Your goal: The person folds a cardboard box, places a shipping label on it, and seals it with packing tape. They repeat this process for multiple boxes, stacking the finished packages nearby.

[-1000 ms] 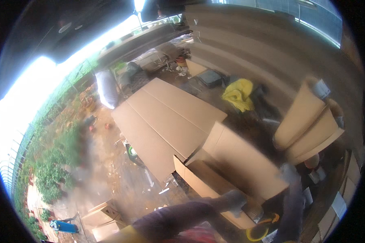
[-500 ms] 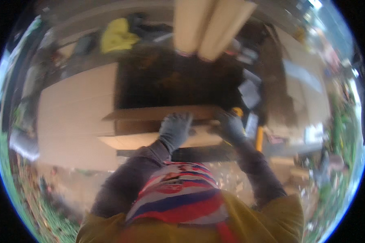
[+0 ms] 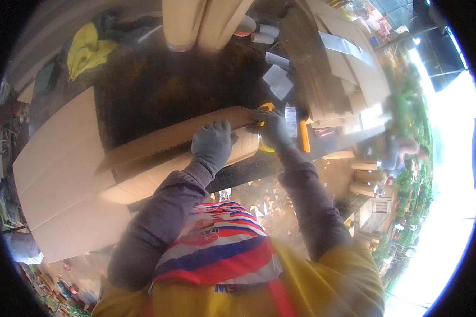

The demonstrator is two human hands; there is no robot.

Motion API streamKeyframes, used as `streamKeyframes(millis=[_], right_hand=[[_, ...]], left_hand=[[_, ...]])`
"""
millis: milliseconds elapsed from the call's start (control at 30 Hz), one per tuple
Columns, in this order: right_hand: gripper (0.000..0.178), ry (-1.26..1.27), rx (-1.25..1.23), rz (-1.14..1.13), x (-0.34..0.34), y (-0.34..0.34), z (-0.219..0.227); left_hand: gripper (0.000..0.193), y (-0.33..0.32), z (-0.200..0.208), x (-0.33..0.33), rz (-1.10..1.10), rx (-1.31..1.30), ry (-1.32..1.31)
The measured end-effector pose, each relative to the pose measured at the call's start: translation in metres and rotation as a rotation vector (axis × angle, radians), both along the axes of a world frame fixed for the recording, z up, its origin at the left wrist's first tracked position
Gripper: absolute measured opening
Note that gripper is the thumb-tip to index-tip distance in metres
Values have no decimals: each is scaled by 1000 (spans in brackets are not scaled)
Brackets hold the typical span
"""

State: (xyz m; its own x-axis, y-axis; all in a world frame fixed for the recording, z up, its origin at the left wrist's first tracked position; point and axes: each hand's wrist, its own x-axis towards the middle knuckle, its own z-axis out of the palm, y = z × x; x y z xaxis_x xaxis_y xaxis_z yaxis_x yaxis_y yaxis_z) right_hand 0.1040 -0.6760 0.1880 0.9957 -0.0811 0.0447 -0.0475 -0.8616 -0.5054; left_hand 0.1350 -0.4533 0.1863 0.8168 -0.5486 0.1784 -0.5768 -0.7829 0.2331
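A long piece of folded cardboard (image 3: 164,138), bent into a trough with raised flaps, lies slantwise on a dark table (image 3: 185,90). My left hand (image 3: 212,142), in a grey glove, is closed over the near flap, its fingertips bent toward the inside. At the trough's right end is my right hand (image 3: 276,129), also gloved, with curled fingers. Yellow parts of a tool (image 3: 267,107) show above and below this hand, which seems to grip it; its exact kind is hidden.
A big flat cardboard sheet (image 3: 63,174) lies at left. Stacked cardboard (image 3: 328,68) stands at right, near paper slips (image 3: 277,81) and an orange bar (image 3: 304,136). Beyond are cardboard tubes (image 3: 182,24) and a yellow cloth (image 3: 87,51). Another person (image 3: 402,153) is far right.
The view has turned, so table and cardboard now slant and appear shifted left. Both hands stay on the cardboard, and the yellow parts remain at my right hand.
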Motion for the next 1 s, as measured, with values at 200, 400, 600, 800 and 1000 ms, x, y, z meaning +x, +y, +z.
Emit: streamKeyframes(millis=[200,400,600,800,1000], right_hand=[[43,-175,374,-442,-52,-22,-50],[60,356,-313,-116,-58,-20,-100],[44,-576,-65,-139,-38,-77,12],[34,-365,310,14,26,-48,137],[32,39,265,-122,104,36,120]], left_hand=[[38,-8,-1,-3,16,-56,-90],[43,-1,3,-2,-10,36,-140],[40,-25,16,-7,26,33,-183],[33,-33,-4,-1,-7,-154,-34],[29,-21,-8,-7,57,-71,-123]])
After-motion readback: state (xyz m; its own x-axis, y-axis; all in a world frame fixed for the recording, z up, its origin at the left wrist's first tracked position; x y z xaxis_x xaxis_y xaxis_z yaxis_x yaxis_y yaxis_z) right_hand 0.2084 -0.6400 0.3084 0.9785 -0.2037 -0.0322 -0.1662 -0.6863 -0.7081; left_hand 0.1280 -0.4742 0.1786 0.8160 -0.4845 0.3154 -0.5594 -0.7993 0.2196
